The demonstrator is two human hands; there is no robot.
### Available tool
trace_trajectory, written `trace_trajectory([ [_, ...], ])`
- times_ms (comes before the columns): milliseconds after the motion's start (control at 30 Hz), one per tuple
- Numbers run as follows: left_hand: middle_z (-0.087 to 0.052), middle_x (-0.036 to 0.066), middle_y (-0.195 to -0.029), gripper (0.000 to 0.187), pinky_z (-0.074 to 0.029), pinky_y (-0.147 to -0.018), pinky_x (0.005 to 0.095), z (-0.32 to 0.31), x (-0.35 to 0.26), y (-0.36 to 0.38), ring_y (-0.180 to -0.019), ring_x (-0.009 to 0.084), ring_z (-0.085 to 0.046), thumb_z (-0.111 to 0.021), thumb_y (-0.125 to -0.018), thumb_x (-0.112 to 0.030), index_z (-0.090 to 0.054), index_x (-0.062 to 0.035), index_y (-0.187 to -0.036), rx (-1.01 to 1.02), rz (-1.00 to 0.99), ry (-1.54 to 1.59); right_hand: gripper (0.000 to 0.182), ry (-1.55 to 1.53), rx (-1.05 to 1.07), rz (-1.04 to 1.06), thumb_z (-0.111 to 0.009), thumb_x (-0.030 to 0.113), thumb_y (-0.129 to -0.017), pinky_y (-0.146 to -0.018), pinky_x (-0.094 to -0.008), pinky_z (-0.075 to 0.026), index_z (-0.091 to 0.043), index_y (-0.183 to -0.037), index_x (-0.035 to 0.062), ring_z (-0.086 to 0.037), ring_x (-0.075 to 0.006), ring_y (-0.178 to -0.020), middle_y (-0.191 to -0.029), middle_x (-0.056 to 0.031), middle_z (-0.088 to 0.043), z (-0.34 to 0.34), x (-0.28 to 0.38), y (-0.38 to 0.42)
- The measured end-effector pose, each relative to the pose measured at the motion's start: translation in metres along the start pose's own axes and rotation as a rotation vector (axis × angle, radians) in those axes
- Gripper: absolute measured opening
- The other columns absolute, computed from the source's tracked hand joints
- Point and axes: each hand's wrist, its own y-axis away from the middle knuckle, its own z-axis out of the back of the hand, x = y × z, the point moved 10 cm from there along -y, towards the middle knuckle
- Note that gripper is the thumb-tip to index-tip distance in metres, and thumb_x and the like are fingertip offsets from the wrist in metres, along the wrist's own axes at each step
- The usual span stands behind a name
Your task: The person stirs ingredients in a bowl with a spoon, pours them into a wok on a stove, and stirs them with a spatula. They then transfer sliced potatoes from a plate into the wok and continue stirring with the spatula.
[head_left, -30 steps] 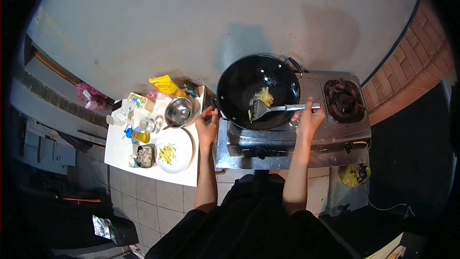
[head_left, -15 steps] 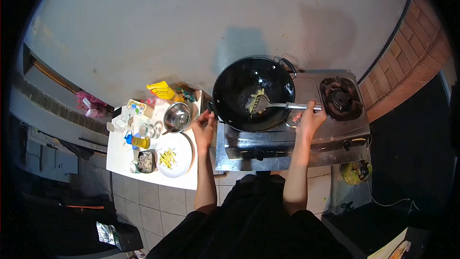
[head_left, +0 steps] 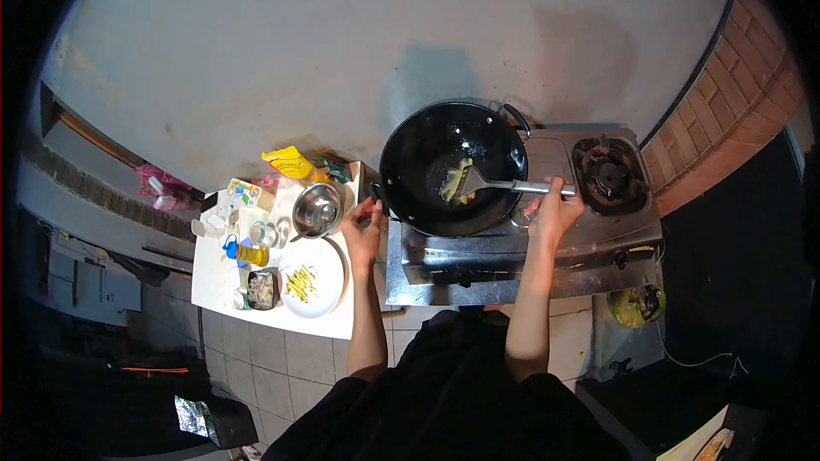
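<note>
A black wok (head_left: pixel 414 132) sits on the left side of the gas stove, its two loop handles at lower left and upper right. My left hand (head_left: pixel 362 226) is closed on the lower-left handle. In my right hand (head_left: pixel 555 207) is the handle of a metal spatula (head_left: pixel 521 187), gripped from the right. The spatula's blade reaches down into the wok, against a small heap of pale green and yellowish food pieces (head_left: pixel 453 182) at the bottom. What exactly the food is I cannot make out.
Left of the stove, a white table (head_left: pixel 213 277) bears a metal bowl (head_left: pixel 317 210), a white plate (head_left: pixel 329 294) with yellow-green strips, a blue-capped oil bottle (head_left: pixel 248 253) and a yellow bag (head_left: pixel 293 164). A bare burner (head_left: pixel 611 175) is at the right, near a brick wall (head_left: pixel 717 102).
The spatula blade has turned over and shifted slightly within the food, so its slots no longer show. My left hand stays at the wok's handle.
</note>
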Motion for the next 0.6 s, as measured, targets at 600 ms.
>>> trace_trajectory([
  [600, -0.067, 0.018, -0.097, 0.039, -0.047, -0.082, 0.0305, 0.0, 0.006, -0.002, -0.089, 0.0189, -0.062, -0.066, -0.086, -0.021, -0.061, 0.0109, -0.107, 0.03, 0.021, -0.01, 0.019, -0.013, 0.16, -0.079, -0.044, 0.006, -0.087, -0.027, -0.0273, -0.038, -0.056, -0.091, -0.0086, -0.047, -0.0146, -0.034, -0.08, -0.0183, -0.062, -0.018, -0.007, 0.003],
])
